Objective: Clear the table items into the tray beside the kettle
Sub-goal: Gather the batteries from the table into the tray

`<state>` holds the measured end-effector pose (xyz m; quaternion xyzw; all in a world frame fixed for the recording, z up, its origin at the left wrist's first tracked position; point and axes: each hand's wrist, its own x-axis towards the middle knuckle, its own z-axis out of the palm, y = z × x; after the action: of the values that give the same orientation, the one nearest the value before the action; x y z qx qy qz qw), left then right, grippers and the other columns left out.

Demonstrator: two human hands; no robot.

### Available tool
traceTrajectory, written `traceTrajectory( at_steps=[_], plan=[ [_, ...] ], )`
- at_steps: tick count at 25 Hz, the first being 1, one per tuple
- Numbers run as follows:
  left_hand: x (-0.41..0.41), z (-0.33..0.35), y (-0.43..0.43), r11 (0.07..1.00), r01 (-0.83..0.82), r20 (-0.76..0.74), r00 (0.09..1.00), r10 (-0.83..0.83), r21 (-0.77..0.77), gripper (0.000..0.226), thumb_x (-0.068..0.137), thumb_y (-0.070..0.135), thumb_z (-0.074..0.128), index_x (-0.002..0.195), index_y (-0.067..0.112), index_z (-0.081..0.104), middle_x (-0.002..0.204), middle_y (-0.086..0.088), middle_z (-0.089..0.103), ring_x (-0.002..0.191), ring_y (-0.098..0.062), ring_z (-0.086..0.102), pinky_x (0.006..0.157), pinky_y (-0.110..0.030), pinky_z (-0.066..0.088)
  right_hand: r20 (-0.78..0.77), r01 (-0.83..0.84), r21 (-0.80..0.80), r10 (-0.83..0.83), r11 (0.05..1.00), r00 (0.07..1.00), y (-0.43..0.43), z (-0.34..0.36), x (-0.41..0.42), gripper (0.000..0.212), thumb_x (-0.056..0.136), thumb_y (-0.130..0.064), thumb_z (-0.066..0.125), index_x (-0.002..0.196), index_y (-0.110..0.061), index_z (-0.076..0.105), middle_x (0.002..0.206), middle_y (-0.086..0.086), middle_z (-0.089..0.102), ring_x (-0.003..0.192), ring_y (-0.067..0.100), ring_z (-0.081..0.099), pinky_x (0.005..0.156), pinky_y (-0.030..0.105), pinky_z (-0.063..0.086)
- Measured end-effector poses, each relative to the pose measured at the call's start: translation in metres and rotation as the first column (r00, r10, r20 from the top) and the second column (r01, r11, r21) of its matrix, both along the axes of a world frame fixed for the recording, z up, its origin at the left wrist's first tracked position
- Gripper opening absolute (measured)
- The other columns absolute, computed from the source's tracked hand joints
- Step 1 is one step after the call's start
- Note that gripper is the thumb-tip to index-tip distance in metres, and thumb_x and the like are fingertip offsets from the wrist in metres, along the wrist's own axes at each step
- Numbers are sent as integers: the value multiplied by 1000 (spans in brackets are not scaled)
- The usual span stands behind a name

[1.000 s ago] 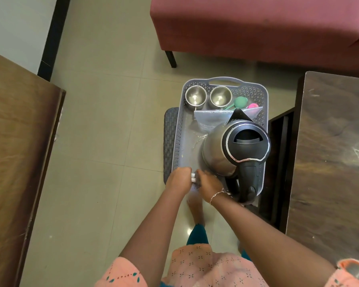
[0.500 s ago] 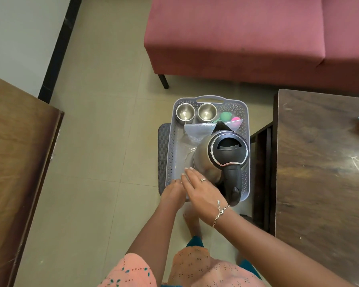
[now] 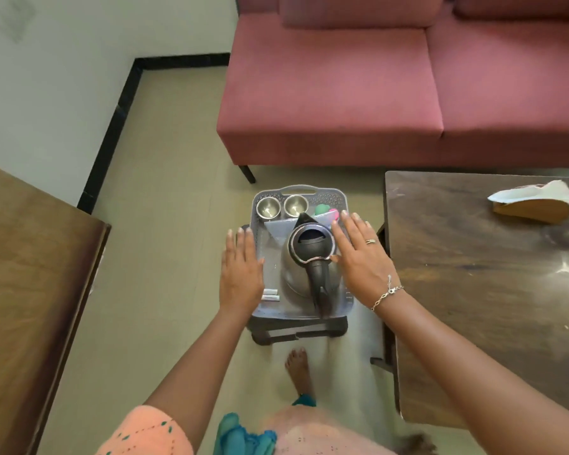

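**Both hands flat over the loaded tray**

Found grey tray [image 3: 312, 189] sitting on a dark stool [image 3: 296, 333], on the floor between pink sofa [image 3: 342, 93], left table [image 3: 30, 290] and right table [image 3: 473, 290]. Logged kettle [image 3: 309, 254] upright in tray's right half, handle toward the camera, spout toward the far end. Saw steel cup [image 3: 266, 206] beside second steel cup [image 3: 295, 205] along the far-left edge. Noted green item [image 3: 321, 209] and pink item [image 3: 333, 212] at far-right corner, too small to identify. Spotted clear plastic packet [image 3: 275, 228] between cups and kettle. Spotted small white sachets [image 3: 270, 295] at near-left corner, just beside the left hand.

Saw left hand [image 3: 242, 267] palm down, fingers straight and close together, over tray's left rim, holding nothing. Saw right hand [image 3: 362, 254] palm down, fingers straight and slightly spread, over tray's right rim, just beside kettle lid, holding nothing. Couldn't tell whether either hand touched the tray. Noted ring [image 3: 371, 241] and bracelet [image 3: 386, 295] on the right hand. Logged brown-and-white object [image 3: 536, 203] lying on right table, well apart from tray.
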<state>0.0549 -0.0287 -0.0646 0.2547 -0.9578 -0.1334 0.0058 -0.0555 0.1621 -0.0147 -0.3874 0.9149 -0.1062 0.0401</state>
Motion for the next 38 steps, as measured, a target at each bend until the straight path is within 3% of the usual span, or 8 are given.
traceTrajectory(
  at_steps=[4,7,9,12,14,19,29,38],
  plan=[
    [-5,48,56,997,-3,-215,977,-15,-83,63,93,30,48,141,-4,25,150,-24,25,141,-37,9,114,-47,16,7,108,4,-108,994,994,72,3,-11,59,95,-25,48,144,-4,24,153,22,17,143,37,13,118,43,9],
    [-6,67,135,991,67,-280,955,-97,-115,67,94,45,31,139,-5,30,148,-25,29,138,-37,15,118,-43,11,-19,170,-23,-170,985,985,146,9,-11,59,95,-26,46,145,-5,23,154,20,13,144,35,10,118,42,7],
    [-13,72,193,981,140,-260,950,-170,-131,71,93,50,25,140,-3,28,149,-24,26,139,-37,15,118,-44,11,-34,199,-22,-200,980,979,199,17,-8,58,95,-27,45,145,-5,23,155,20,13,144,35,10,118,43,7],
    [-27,71,274,969,208,-214,949,-233,-132,71,91,45,43,142,-1,27,152,-22,19,141,-36,8,116,-49,16,-45,229,2,-229,973,972,276,25,-3,59,98,-31,38,147,-9,15,156,17,6,145,32,4,118,40,2],
    [-39,71,332,962,261,-200,941,-273,-86,73,90,43,49,144,2,22,154,-20,9,141,-33,-3,116,-45,8,-43,269,7,-269,963,962,330,31,1,59,98,-31,36,148,-10,11,157,16,3,145,31,2,118,39,0],
    [-65,63,445,900,432,-64,898,-435,-57,73,94,51,31,148,12,0,155,-13,-17,142,-27,-21,114,-37,-10,-34,370,33,-369,928,929,441,37,7,58,98,-31,35,148,-10,13,157,15,6,145,29,4,118,40,1],
    [-140,45,565,750,659,61,753,-656,-64,69,95,51,29,148,15,5,157,-12,-10,144,-27,-16,116,-37,-9,-31,535,35,-534,844,845,585,18,-29,51,96,-28,44,142,-9,32,151,15,26,141,26,22,118,38,10],
    [-231,20,637,768,640,164,755,-635,28,61,95,43,36,146,14,17,158,-10,3,146,-26,-7,119,-37,1,74,447,152,-461,881,884,671,-15,-140,49,95,-24,45,140,-10,32,149,11,29,140,23,25,117,32,16]
  ],
)
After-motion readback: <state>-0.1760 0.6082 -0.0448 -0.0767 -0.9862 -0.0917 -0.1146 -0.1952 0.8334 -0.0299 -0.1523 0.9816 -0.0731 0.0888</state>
